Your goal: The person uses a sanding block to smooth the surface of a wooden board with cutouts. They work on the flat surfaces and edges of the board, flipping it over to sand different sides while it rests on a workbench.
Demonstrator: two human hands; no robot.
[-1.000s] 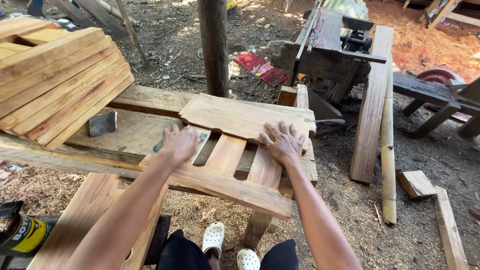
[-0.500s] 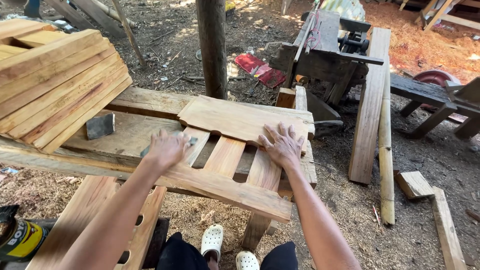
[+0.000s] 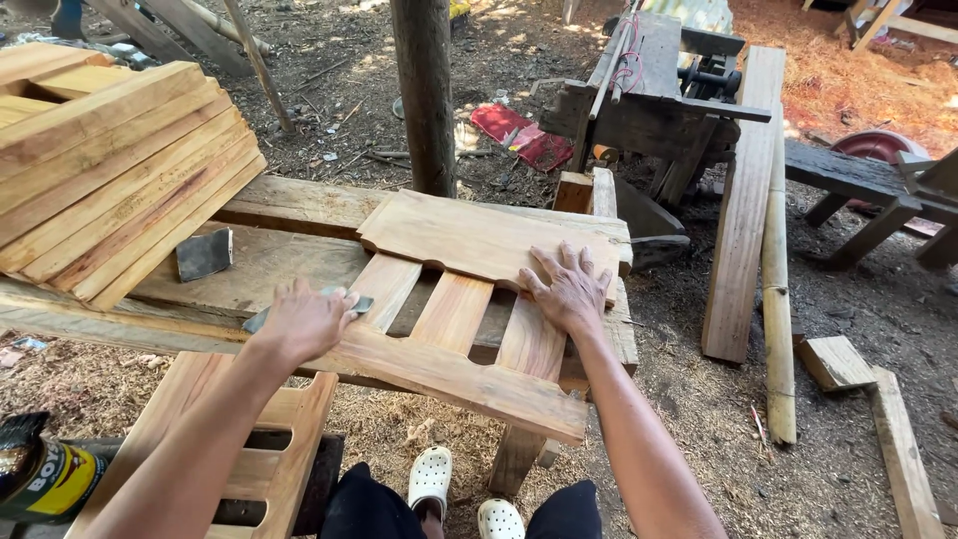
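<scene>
Sandpaper (image 3: 299, 307), a grey sheet, sits under the left hand (image 3: 304, 321), whose grip is pressed flat on it with fingers curled over its edge, at the near left corner of a slatted wooden panel (image 3: 454, 309). That panel lies across the rough plank desk (image 3: 269, 265); it has 3 reddish slats between a shaped top board and a lower rail. The right hand (image 3: 569, 289) lies palm down, fingers spread apart and holding nothing, where the right slat meets the top board. To the left on the desk rests a stack of cut boards (image 3: 110, 170), with a small dark sanding block (image 3: 204, 254) just beside it. Behind the desk stands a wooden post (image 3: 424, 95). Another slatted panel (image 3: 254, 449) leans below, near the white clogs (image 3: 431, 479) on the sawdust floor.
</scene>
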